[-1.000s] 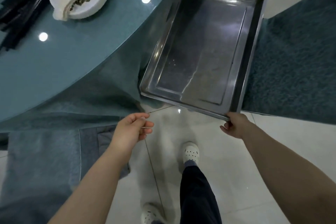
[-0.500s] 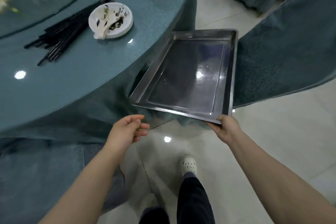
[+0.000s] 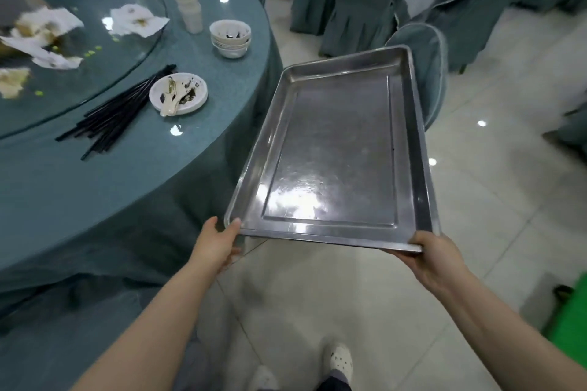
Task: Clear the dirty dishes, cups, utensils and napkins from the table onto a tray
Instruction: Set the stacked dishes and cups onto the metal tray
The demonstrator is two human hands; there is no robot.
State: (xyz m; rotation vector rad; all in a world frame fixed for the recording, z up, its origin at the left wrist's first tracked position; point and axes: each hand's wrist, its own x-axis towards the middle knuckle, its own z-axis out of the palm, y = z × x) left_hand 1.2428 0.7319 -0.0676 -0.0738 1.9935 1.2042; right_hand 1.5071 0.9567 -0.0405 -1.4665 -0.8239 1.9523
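An empty steel tray [image 3: 409,149] hangs in the air beside the round table [image 3: 95,181]. My right hand [image 3: 435,259] grips its near right corner. My left hand [image 3: 216,243] touches the near left corner with the thumb at the rim. On the table lie a dirty white plate [image 3: 178,98] with a spoon, a bundle of black chopsticks [image 3: 114,114], a stack of small bowls [image 3: 230,38], a stack of white cups [image 3: 187,0] and crumpled used napkins [image 3: 138,20].
A glass turntable [image 3: 104,70] carries napkins and food scraps [image 3: 38,38]. Covered chairs [image 3: 343,0] stand behind the tray, one chair [image 3: 428,73] right under its far end. A green object [image 3: 568,320] sits at the right edge. Tiled floor [image 3: 508,200] lies open on the right.
The tray has risen and come toward me, held by my right hand. My left hand has reached up to its near left corner. The view has tilted up over the table.
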